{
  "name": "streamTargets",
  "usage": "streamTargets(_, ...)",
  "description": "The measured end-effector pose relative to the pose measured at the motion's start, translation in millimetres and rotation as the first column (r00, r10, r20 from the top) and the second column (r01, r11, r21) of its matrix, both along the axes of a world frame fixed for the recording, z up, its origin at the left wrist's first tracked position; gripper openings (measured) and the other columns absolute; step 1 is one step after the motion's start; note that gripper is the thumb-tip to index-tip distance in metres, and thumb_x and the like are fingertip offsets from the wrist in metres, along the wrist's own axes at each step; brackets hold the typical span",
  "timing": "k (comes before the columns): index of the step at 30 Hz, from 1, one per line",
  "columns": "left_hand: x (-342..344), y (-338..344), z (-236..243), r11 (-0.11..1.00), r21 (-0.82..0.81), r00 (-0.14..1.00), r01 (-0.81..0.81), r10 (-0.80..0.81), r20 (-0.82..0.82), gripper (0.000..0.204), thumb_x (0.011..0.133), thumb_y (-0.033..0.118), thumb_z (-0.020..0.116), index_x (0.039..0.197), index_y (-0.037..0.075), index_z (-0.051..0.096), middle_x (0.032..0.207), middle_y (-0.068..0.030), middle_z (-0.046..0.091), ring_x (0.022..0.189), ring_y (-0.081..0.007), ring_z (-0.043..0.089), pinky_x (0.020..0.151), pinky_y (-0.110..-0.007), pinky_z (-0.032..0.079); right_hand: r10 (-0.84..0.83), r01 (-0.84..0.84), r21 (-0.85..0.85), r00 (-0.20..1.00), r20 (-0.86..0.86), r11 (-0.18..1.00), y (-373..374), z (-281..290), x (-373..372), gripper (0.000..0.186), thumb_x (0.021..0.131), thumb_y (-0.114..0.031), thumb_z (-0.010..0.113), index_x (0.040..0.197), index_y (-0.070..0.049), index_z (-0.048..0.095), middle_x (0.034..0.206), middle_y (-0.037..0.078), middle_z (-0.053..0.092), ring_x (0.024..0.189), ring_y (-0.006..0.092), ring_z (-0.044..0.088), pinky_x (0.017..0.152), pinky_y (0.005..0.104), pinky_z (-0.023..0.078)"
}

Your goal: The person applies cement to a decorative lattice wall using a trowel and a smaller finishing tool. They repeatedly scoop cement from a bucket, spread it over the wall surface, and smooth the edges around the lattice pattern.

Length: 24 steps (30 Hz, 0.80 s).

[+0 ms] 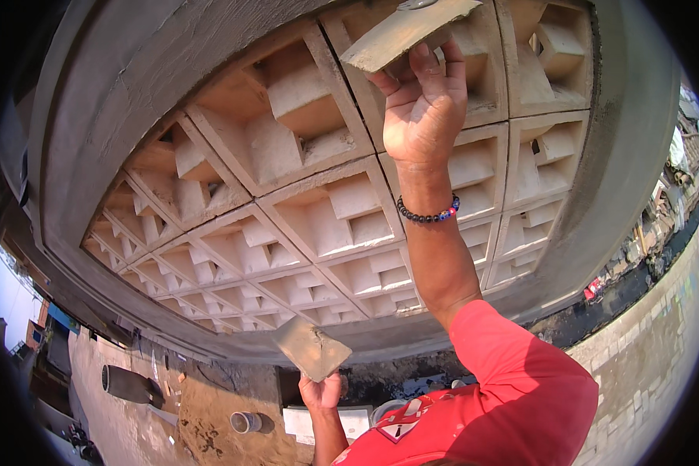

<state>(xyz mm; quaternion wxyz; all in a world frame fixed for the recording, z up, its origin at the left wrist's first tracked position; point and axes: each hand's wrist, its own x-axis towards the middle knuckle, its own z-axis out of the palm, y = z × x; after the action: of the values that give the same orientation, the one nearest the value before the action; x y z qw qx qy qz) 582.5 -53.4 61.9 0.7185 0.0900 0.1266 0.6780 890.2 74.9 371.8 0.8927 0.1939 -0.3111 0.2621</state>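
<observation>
My right hand [423, 101], raised high with a beaded bracelet [429, 215] at the wrist, has its fingers closed on a flat, mortar-stained plasterer's trowel [412, 33]. The blade is against or just in front of the upper part of a wall of pale breeze blocks [326, 206]; whether it touches cannot be told. Lower down, my left hand [321, 391] grips a small square mortar board [312, 347] from below. Its grey face is coated with mortar and slightly blurred. The grip behind the board is partly hidden.
Smooth grey cement [629, 147] frames the blocks. Below are a dark barrel [128, 384] lying on its side, a small bucket [245, 422] beside a sand patch [210, 404], and a white slab [349, 421]. Rubble [679, 186] lines the right side, beside a paved path [637, 373].
</observation>
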Motion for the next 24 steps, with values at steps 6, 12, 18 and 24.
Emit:
streamTargets(6,0,9,-11,0.998,0.032,0.997,0.062,-0.063,0.045,0.035,0.088,0.007,0.052,0.122,-0.003,0.052,0.124,-0.0168,0.056,0.115,-0.0293,0.053,0.102,-0.045,0.041,-0.331,0.331,-0.255,0.943,0.041,0.909,-6,2,10,0.041,0.082,-0.004,0.063,0.120,0.000,0.048,0.100,0.011,0.062,0.085,0.0177,0.063,0.065,0.0320,0.057)
streamTargets(12,0,4,-7,0.999,0.035,0.999,0.032,-0.032,0.000,0.036,0.087,0.007,0.052,0.122,-0.003,0.052,0.125,-0.0166,0.056,0.115,-0.0297,0.053,0.102,-0.045,0.040,-0.885,0.919,-0.336,0.323,0.336,0.208,10,9,38,0.027,0.078,-0.004,0.067,0.103,0.003,0.060,0.090,0.009,0.065,0.079,0.0143,0.061,0.073,0.0268,0.050)
streamTargets(18,-3,5,-7,0.999,0.029,1.000,0.018,-0.018,-0.003,0.037,0.087,0.007,0.052,0.123,-0.003,0.052,0.127,-0.0164,0.055,0.116,-0.0297,0.053,0.102,-0.045,0.040,-0.900,0.964,-0.233,-0.016,0.436,-0.130,-3,33,33,0.032,0.075,0.002,0.065,0.107,0.005,0.059,0.099,0.019,0.062,0.092,0.0302,0.061,0.083,0.0384,0.052)
streamTargets(24,-3,6,-5,0.998,0.057,0.999,0.033,-0.034,0.009,0.037,0.087,0.007,0.052,0.124,-0.003,0.051,0.127,-0.0161,0.055,0.116,-0.0286,0.052,0.103,-0.044,0.039,-0.848,0.976,-0.190,0.190,0.495,0.108,-15,62,6,0.025,0.077,0.001,0.063,0.101,0.007,0.063,0.093,0.022,0.063,0.090,0.0304,0.062,0.079,0.0360,0.051)
